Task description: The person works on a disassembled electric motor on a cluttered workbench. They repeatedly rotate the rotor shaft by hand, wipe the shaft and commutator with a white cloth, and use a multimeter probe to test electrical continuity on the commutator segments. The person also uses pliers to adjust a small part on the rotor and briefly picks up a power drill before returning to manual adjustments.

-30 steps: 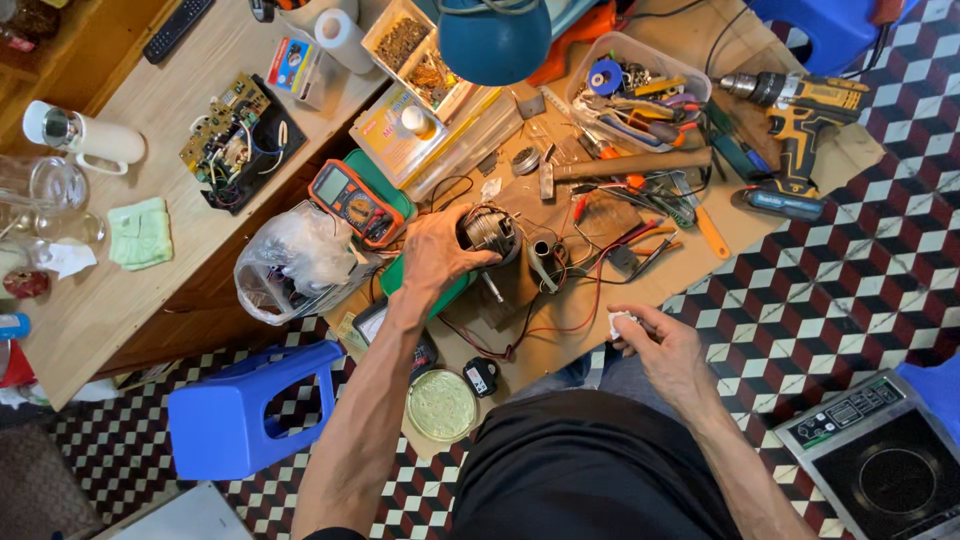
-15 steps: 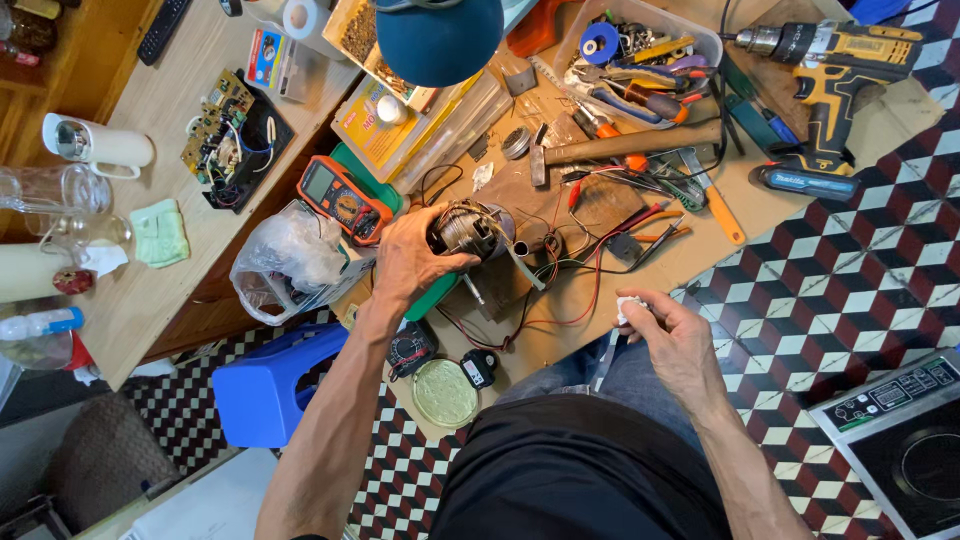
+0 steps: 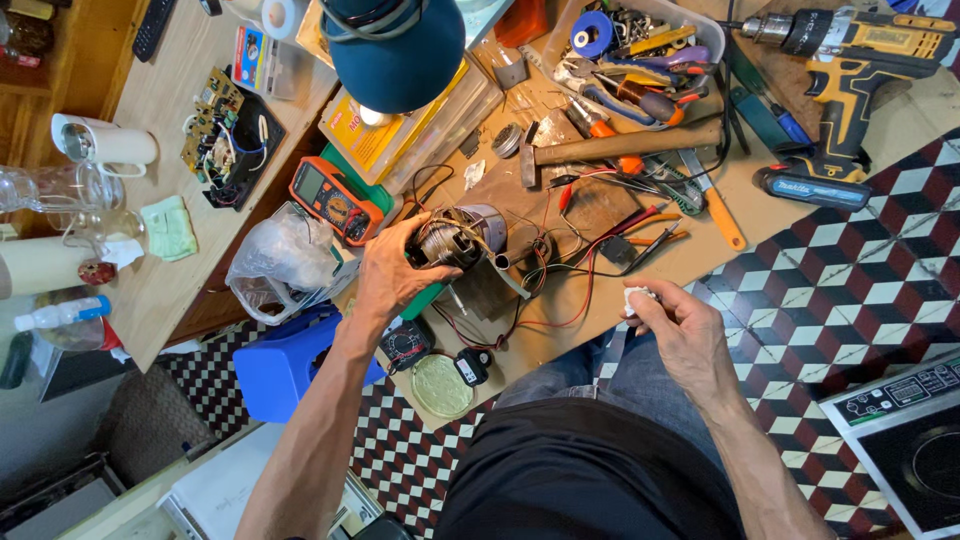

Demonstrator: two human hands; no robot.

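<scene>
My left hand grips a small electric motor with copper windings and loose red and black wires, resting on the wooden workbench. My right hand hovers at the bench's near edge, its fingers closed on a small white piece. A wooden-handled hammer lies just beyond the motor.
An orange multimeter and a clear plastic bag sit left of the motor. A blue lamp shade hangs over the bench. A yellow cordless drill, a tray of pliers and screwdrivers, a blue stool and an induction cooker surround me.
The view has shifted slightly. My right hand has lifted a little with the white piece, and my left hand stays on the motor.
</scene>
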